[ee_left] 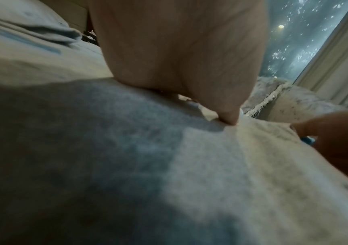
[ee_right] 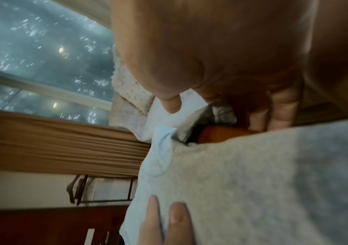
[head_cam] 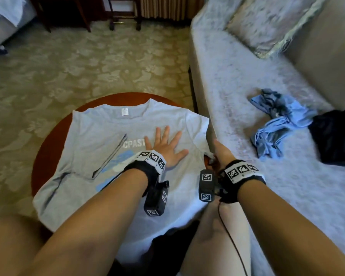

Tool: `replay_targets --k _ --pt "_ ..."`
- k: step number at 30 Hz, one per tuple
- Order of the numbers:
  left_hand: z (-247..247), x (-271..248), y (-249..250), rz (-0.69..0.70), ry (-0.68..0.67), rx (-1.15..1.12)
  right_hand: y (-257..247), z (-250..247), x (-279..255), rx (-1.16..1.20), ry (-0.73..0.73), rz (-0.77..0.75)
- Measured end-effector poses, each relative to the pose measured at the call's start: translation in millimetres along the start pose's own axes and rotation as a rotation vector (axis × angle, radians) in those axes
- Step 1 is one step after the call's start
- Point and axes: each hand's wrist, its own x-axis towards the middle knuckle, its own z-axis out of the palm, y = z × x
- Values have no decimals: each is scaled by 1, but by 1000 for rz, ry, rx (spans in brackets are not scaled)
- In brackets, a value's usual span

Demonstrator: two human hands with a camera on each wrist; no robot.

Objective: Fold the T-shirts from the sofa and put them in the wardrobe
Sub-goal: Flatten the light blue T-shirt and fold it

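Folding step: light grey printed T-shirt (head_cam: 108, 148) spread on round red-brown wooden table (head_cam: 48, 140), left of sofa. Left hand (head_cam: 165, 148) flat, fingers splayed, pinning chest. Right hand (head_cam: 221, 154) pinches right sleeve (head_cam: 197, 126) edge. Next, likely: fold sleeve inward over chest.

- T-shirt (head_cam: 100, 148): spread flat on round table (head_cam: 48, 144), collar at far side, hem hanging over near edge.
- Left hand (head_cam: 165, 146): flat on T-shirt, right of its centre.
- Right hand (head_cam: 221, 154): at T-shirt's right sleeve, between table and sofa (head_cam: 237, 80).
- Sofa: directly right of table.
- Crumpled garment (head_cam: 275, 122): on sofa seat; second garment (head_cam: 335, 136) just right of it, touching.
- Cushion (head_cam: 271, 22): at sofa's far end, against backrest.
- Carpet (head_cam: 88, 62): beneath and beyond table.
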Motion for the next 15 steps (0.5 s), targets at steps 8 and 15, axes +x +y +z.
replay_targets --k 8,15 --pt "3 4 -3 -7 17 -61 -13 -8 36 -59 82 -75" --pt "-11 -2 -8 35 38 -415 -27 -11 9 32 34 -11"
